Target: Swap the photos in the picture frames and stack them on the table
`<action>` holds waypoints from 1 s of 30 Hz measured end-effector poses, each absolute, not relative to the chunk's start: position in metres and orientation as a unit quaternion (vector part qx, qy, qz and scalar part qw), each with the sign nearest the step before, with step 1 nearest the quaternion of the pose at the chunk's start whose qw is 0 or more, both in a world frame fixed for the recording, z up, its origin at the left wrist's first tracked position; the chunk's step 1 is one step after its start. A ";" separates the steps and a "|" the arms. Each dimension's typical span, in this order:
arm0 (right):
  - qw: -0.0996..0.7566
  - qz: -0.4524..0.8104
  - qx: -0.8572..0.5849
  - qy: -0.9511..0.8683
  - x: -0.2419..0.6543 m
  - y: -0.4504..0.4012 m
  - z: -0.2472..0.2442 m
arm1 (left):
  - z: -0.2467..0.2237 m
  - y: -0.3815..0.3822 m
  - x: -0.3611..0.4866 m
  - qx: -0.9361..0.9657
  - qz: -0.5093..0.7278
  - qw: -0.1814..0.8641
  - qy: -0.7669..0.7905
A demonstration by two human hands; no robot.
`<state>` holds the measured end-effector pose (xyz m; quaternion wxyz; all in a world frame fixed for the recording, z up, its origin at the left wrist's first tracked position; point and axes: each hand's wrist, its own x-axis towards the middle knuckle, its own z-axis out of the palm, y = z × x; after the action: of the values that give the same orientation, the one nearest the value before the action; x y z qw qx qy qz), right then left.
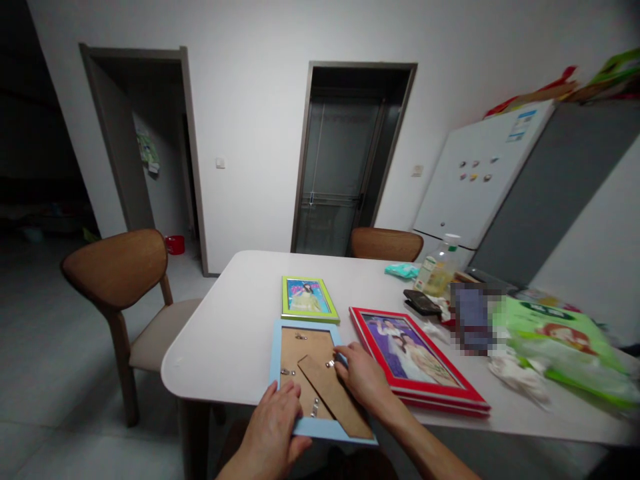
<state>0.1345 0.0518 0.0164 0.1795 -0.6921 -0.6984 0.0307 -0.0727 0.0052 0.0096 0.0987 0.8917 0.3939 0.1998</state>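
A light blue picture frame [276,353] lies face down at the table's front edge, its brown backing board, metal clips and slanted stand strip showing. My left hand [277,427] grips its lower left edge, thumb at the bottom rim and fingers over the backing. On the right side of the frame rests my right hand [361,375], its fingers bent at the upper right edge near a metal clip. Behind it lies a green frame [309,299] with a picture facing up. Red frames [415,357] are stacked to the right, the top one showing a photo.
Along the table's [225,320] right side are a bottle [437,268], a black wallet-like item [423,303], a teal packet [402,271], crumpled tissue [520,377] and a green package [565,333]. Wooden chairs stand at the left [120,273] and far side [387,244].
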 end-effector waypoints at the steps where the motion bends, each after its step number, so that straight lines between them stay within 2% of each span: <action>1: 0.182 0.028 -0.690 -0.700 0.135 0.051 0.016 | 0.010 0.005 -0.073 0.893 0.200 0.097 0.392; 8: 0.178 0.038 -0.691 -0.699 0.133 0.057 0.017 | 0.008 0.005 -0.074 0.888 0.222 0.096 0.390; 12: 0.224 0.048 -0.658 -0.717 0.130 0.051 0.024 | 0.011 0.005 -0.073 0.887 0.205 0.111 0.400; 14: 0.244 0.095 -0.601 -0.755 0.127 0.041 0.030 | 0.013 0.005 -0.072 0.885 0.196 0.121 0.405; 18: 0.197 0.224 -0.478 -0.826 0.116 0.022 0.040 | 0.012 0.005 -0.071 0.880 0.202 0.122 0.412; 24: 0.197 0.171 -0.482 -0.836 0.101 0.022 0.031 | 0.004 0.007 -0.072 0.886 0.212 0.107 0.399; 30: 0.225 0.174 -0.504 -0.816 0.096 0.033 0.032 | -0.004 0.009 -0.074 0.887 0.244 0.095 0.380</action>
<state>0.0962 0.0326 0.0320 0.2251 -0.5041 -0.8155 0.1736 -0.0744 0.0090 -0.0045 0.0953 0.8872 0.3796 0.2441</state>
